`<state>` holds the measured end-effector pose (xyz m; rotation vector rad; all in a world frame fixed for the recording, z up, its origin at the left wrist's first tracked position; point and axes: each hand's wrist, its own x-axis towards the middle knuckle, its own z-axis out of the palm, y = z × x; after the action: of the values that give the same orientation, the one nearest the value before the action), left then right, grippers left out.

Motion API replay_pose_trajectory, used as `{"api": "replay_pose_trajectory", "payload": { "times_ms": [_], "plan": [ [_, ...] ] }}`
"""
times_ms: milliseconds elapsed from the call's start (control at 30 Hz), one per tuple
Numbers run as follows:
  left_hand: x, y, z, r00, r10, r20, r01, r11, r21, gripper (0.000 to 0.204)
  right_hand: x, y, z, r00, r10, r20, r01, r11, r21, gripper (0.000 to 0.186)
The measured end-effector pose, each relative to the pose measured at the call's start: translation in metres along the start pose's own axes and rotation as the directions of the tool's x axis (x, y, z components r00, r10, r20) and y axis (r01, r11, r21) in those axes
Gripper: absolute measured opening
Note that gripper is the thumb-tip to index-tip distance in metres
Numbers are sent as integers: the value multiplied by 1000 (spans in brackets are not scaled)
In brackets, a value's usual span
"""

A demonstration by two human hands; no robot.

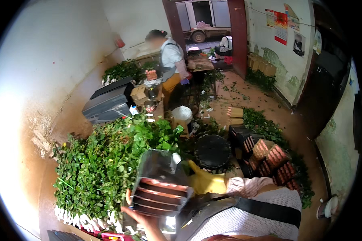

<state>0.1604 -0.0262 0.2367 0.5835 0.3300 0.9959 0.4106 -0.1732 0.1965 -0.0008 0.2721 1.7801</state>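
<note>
In front of me is a wrapped flower bundle (161, 193), in dark, shiny sleeving with rows of pinkish heads showing in stripes. My bare left hand (142, 219) grips its lower left side, fingers bent round the edge. My right hand (209, 180), in a yellow glove, is at the bundle's right edge; one finger or the thumb points upward, and the other fingers are partly hidden behind the bundle. Left of the bundle spreads a large heap of leafy green stems (104, 164), with white-wrapped ends (84, 220) along its near side.
A black round lid or stool (213, 151) stands beyond my right hand. Finished-looking bundles in cardboard (275, 158) are stacked at right. A white bucket (182, 113) and a dark box (108, 100) lie farther off. A co-worker (171, 56) stands at another table; another person (225, 46) sits by the doorway.
</note>
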Motion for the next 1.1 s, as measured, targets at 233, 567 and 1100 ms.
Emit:
{"api": "replay_pose_trajectory", "payload": {
  "times_ms": [233, 567, 1100],
  "plan": [
    [25, -113, 117, 939, -128, 319, 78, 983, 165, 55, -90, -56, 48, 939, -296, 178, 345, 829, -441, 50],
    [-39, -207, 312, 748, -222, 625, 51, 959, 280, 74, -330, -99, 123, 751, -620, 226, 472, 265, -841, 51],
    [-116, -362, 416, -377, -573, 728, 743, 283, 607, 58, -523, 105, 183, -166, -973, 159, 168, -187, -968, 52]
  ]
}}
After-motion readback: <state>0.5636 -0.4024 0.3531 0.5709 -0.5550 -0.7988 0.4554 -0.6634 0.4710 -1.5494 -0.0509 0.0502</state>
